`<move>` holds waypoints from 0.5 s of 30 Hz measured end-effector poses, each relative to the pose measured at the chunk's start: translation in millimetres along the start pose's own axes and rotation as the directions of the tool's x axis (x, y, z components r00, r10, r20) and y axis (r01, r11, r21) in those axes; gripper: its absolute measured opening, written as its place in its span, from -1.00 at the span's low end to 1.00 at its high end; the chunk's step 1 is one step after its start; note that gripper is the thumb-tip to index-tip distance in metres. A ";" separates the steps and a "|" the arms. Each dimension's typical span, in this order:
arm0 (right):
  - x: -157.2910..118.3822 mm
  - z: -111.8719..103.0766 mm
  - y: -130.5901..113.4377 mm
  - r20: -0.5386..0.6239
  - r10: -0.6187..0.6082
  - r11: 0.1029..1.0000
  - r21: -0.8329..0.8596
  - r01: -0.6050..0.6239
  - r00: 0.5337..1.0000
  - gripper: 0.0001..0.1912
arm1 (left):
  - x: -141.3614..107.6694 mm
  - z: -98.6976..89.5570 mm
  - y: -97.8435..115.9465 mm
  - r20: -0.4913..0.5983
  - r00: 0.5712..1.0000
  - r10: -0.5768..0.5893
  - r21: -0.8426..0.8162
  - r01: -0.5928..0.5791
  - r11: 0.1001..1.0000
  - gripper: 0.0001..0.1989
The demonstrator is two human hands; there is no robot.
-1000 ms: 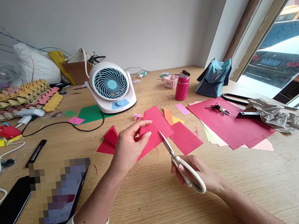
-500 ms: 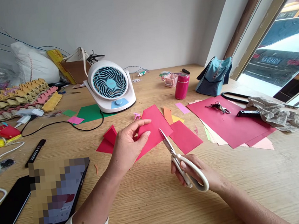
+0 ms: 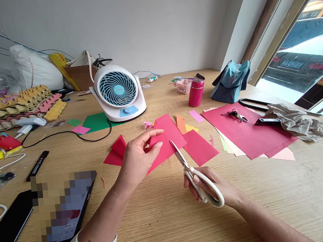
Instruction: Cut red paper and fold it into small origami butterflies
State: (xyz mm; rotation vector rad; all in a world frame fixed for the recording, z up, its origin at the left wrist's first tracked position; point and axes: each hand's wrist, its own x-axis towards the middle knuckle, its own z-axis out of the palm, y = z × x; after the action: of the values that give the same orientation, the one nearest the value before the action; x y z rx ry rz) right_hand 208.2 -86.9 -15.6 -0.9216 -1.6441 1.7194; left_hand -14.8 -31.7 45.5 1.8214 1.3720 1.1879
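My left hand [image 3: 141,153] pinches a piece of red paper [image 3: 166,132] between thumb and fingers, raised a little over the wooden table. In my right hand [image 3: 209,186] is a pair of scissors [image 3: 185,164] with white handles, its blades pointing up and left. The blade tips overlap the lower right part of the red paper; whether they cut into it I cannot tell. Another red sheet [image 3: 200,147] lies just right of the held one, and a folded red piece [image 3: 118,151] rests partly behind my left hand.
A white fan [image 3: 118,92] stands behind the papers, near a pink flask [image 3: 195,93] and a blue bag [image 3: 230,82]. Keys [image 3: 237,116] and a black stapler-like tool [image 3: 268,121] lie on large red sheets [image 3: 249,139]. Phones [image 3: 14,226] and a black marker [image 3: 38,166] are at left.
The scissors have shifted slightly left and inward over the red paper. My left hand and the paper stay nearly where they were.
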 end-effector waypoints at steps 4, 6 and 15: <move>0.1 0.7 -0.1 -0.008 0.027 1.000 0.003 -0.027 1.000 -0.38 | 0.5 -0.5 0.5 0.012 1.000 -0.013 -0.025 0.013 1.000 -0.68; 0.4 1.1 -0.2 -0.011 0.031 1.000 0.001 -0.031 0.999 -0.37 | 0.6 -1.0 1.4 0.011 1.000 -0.017 -0.035 0.017 0.999 -0.68; 0.9 2.2 -1.7 -0.033 0.013 1.000 -0.005 -0.013 0.999 -0.35 | 1.2 -1.6 0.1 0.008 1.000 -0.005 -0.044 0.005 0.999 -0.65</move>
State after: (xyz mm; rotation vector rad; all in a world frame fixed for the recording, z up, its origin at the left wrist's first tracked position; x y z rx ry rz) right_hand 205.8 -87.4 -14.0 -0.9598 -1.6258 1.7005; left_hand -16.0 -30.6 46.7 1.7891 1.3345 1.1983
